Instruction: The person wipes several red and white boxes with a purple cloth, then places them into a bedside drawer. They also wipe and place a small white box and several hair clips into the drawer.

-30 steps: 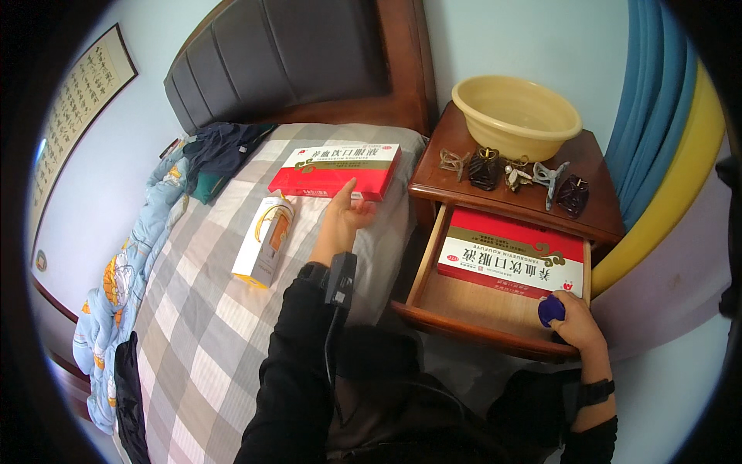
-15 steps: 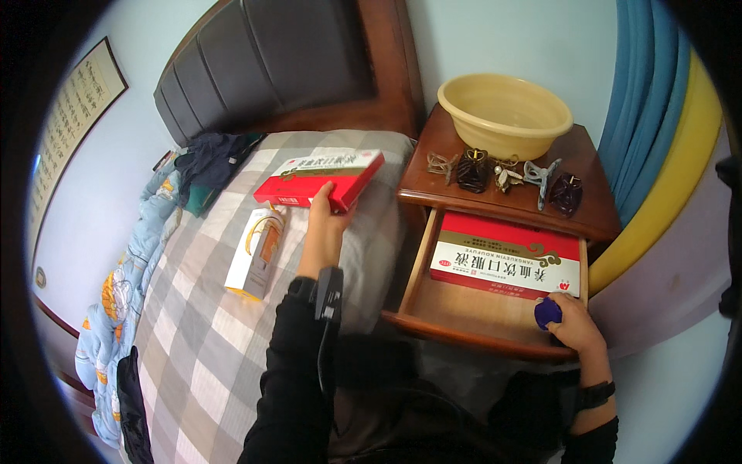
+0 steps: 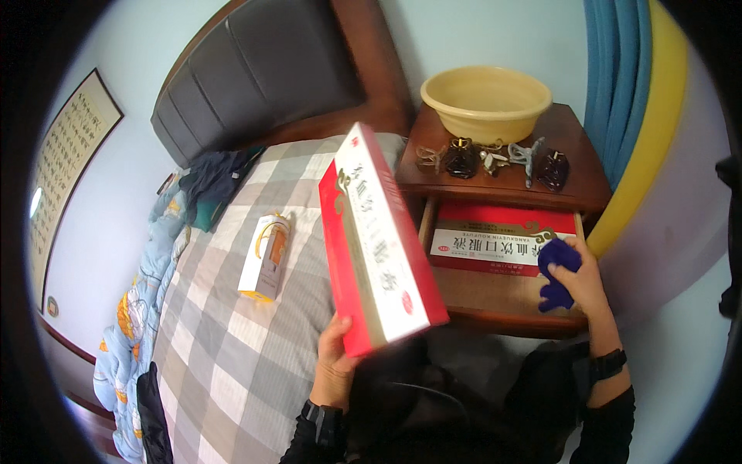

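My left hand [image 3: 336, 362] grips the lower end of a flat red and white box [image 3: 375, 251], which stands tilted over the bed edge in front of the nightstand. A crumpled purple cloth [image 3: 556, 254] is held in my right hand [image 3: 585, 284], at the right side of the open drawer [image 3: 483, 292]. Behind the cloth, a second flat red and white box [image 3: 483, 241] lies at the back of the drawer, its right end partly covered by the cloth.
A cream plastic basin [image 3: 487, 100] and several hair clips [image 3: 461, 158] stand on the wooden nightstand [image 3: 591, 193]. On the checked bed [image 3: 209, 309] lies a white and yellow carton [image 3: 261, 259], with dark clothes [image 3: 220, 182] farther back. A blue curtain [image 3: 618, 85] hangs at the right.
My left hand has brought the box from above the bed toward me and right, tipping it upright. My right hand has risen slightly, and the purple cloth now hangs more unfolded.
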